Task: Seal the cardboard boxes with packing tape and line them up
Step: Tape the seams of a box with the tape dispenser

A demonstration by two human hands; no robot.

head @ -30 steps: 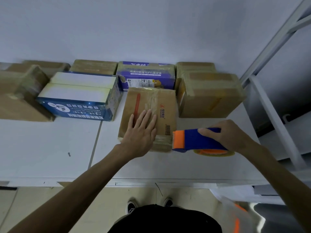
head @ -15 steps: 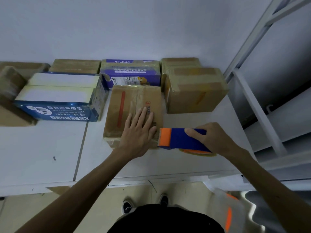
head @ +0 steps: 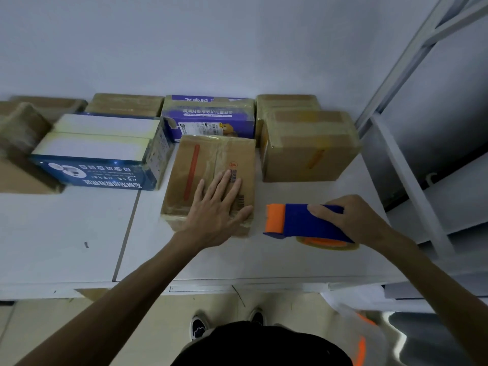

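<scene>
Left hand [head: 216,210] laid flat, fingers straight and spread, on the small brown taped cardboard box [head: 208,159] mid white counter [head: 66,233]. Just right of that box, not touching: blue-and-orange tape dispenser [head: 303,220], gripped by right hand [head: 351,220], fingers curled over it. Behind that box, purple printed carton [head: 208,114]

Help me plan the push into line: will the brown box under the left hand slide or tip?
Likely slides, not tips: the brown box sits low and broad on the smooth white table. Its taped top looks glossy, so the flat left hand may slip.
</scene>
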